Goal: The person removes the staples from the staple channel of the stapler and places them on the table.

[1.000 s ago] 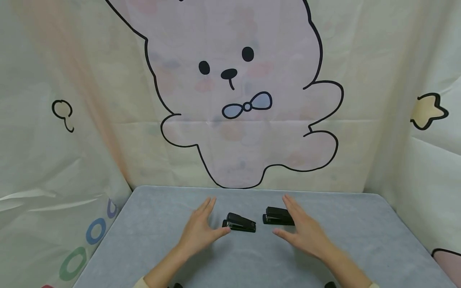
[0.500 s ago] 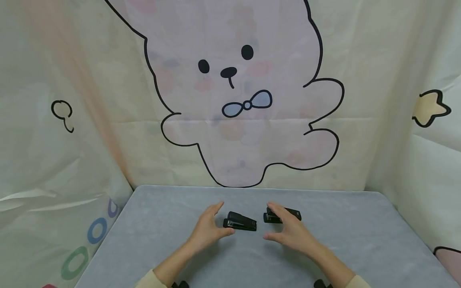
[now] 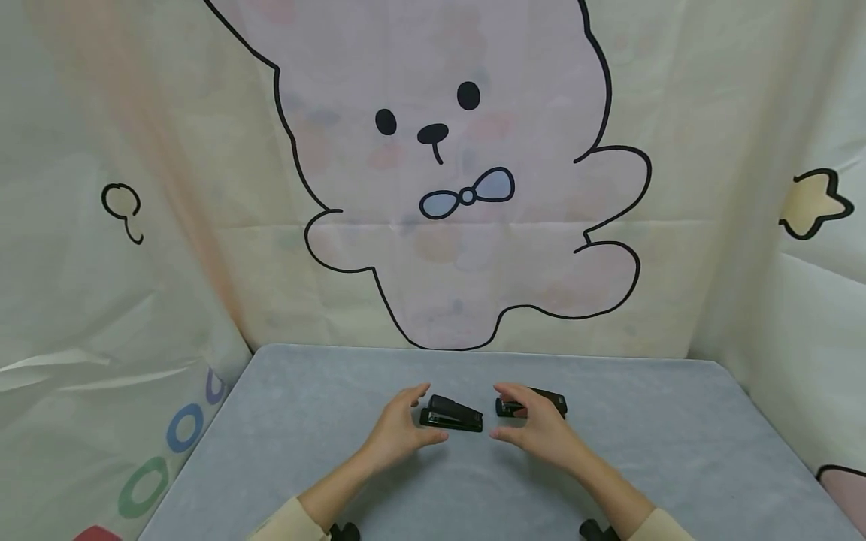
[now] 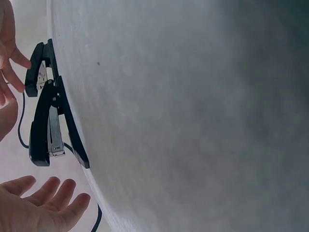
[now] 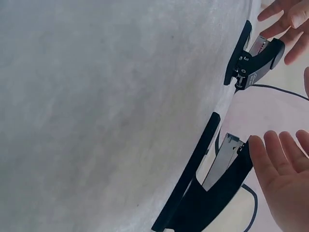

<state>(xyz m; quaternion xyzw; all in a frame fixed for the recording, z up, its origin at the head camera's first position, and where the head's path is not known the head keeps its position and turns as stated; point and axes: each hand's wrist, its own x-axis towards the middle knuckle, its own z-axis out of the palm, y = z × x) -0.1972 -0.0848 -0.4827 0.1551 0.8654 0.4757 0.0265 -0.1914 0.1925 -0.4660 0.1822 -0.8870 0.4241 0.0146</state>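
Two black staplers lie on the grey-blue cloth. In the head view, my left hand [image 3: 399,430] is curved beside the left stapler [image 3: 452,414], thumb near its front side and fingers by its left end. My right hand [image 3: 544,428] is curved in front of the right stapler [image 3: 553,400] and partly covers it. Seen from the left wrist, the nearer stapler [image 4: 39,130] has its top arm raised off the base, and my fingertips [image 4: 83,199] are apart from it. In the right wrist view, a fingertip overlaps the raised arm of the nearer stapler [image 5: 212,203]. Neither hand grips anything.
The cloth-covered table [image 3: 304,383] ends at a hanging backdrop [image 3: 433,278] with a cartoon bear. Side curtains [image 3: 88,315] flank the table. A black wrist device [image 3: 346,532] shows under the left sleeve. The left wrist view also shows a dark cable [image 4: 21,123] behind the staplers.
Both hands have moved inward: the left to the right, the right to the left, uncovering the right stapler's right end. Their fingers have curved more. The staplers stay in place.
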